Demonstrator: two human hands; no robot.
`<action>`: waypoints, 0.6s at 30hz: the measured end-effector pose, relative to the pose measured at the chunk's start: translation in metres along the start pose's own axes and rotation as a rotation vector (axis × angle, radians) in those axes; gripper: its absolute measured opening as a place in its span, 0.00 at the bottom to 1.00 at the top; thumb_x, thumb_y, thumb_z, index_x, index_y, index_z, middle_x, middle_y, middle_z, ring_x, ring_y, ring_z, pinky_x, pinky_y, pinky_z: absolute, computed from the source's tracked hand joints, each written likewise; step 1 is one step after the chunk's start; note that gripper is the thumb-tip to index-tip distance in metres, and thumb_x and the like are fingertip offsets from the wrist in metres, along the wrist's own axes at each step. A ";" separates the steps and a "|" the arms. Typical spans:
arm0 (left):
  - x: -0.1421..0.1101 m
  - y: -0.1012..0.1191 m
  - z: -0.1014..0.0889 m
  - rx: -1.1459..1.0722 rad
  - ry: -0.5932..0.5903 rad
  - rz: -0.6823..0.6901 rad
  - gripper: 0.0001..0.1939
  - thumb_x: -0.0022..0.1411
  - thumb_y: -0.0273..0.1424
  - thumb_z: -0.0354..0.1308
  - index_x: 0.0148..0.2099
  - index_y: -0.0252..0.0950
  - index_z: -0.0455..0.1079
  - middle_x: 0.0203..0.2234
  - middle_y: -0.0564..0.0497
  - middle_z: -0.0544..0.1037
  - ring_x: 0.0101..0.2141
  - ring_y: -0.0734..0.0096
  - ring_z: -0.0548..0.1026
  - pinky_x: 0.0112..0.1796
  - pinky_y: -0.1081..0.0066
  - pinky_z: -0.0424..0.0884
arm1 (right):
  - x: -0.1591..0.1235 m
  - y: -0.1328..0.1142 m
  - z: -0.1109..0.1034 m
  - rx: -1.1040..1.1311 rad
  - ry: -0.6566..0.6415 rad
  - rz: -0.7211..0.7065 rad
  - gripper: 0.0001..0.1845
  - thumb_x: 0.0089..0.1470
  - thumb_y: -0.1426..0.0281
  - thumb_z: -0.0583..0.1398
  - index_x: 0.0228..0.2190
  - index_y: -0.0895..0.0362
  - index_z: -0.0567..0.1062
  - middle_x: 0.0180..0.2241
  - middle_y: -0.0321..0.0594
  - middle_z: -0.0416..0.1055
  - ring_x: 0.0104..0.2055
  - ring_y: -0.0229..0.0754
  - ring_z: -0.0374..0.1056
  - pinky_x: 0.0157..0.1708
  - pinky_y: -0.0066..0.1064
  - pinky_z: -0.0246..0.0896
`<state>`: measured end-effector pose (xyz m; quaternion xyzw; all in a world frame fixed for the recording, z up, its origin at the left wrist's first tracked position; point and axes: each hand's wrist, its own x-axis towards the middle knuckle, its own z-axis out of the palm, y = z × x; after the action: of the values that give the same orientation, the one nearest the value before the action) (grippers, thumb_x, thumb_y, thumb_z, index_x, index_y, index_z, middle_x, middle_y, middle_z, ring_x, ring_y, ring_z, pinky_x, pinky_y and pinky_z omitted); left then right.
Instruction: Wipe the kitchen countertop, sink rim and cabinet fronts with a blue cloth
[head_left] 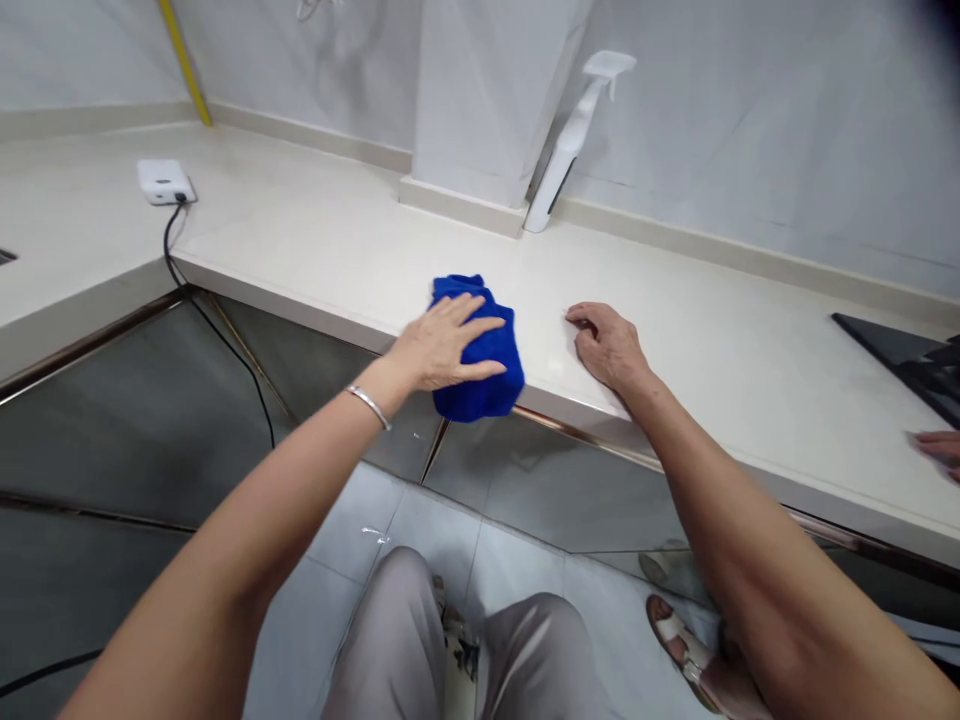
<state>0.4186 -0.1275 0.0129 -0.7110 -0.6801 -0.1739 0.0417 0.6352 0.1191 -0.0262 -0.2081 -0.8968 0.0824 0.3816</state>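
My left hand [448, 345] lies flat on a folded blue cloth [487, 375], its fingers spread over the top. The cloth sits at the front edge of the white countertop [330, 235], and its near end hangs a little over that edge. To the right of the cloth, apart from it, my right hand [609, 345] rests on the countertop. Its fingers are curled in, and nothing shows in them.
A white spray bottle [562, 155] leans against the wall beside a pillar [487, 110]. Back left sits a white box [165, 182] with a black cable [225, 345]. A black glossy panel [900, 355] and another person's hand [941, 450] are at right; a sandalled foot [682, 645] is below.
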 end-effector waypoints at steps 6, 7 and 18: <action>-0.031 -0.066 -0.039 0.031 -0.026 -0.421 0.33 0.69 0.58 0.45 0.72 0.55 0.57 0.76 0.52 0.36 0.72 0.34 0.33 0.66 0.33 0.50 | 0.000 0.000 0.003 -0.023 0.030 -0.033 0.21 0.46 0.77 0.53 0.40 0.56 0.78 0.48 0.46 0.77 0.51 0.49 0.73 0.57 0.46 0.68; -0.032 -0.073 -0.043 0.030 -0.047 -0.492 0.34 0.69 0.58 0.45 0.72 0.57 0.54 0.76 0.52 0.34 0.73 0.35 0.34 0.66 0.33 0.52 | 0.000 0.000 0.004 -0.029 0.030 -0.037 0.21 0.46 0.77 0.53 0.40 0.56 0.78 0.48 0.47 0.77 0.51 0.49 0.73 0.57 0.46 0.69; -0.026 -0.063 -0.043 0.172 -0.062 -0.645 0.37 0.73 0.48 0.42 0.76 0.34 0.47 0.75 0.38 0.44 0.73 0.44 0.42 0.71 0.51 0.46 | 0.001 -0.012 0.012 -0.073 -0.005 0.032 0.22 0.48 0.78 0.52 0.43 0.56 0.75 0.48 0.49 0.75 0.51 0.50 0.71 0.56 0.44 0.68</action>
<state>0.3482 -0.1601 0.0344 -0.4581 -0.8831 -0.0983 0.0236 0.6222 0.1092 -0.0302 -0.2359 -0.8967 0.0560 0.3703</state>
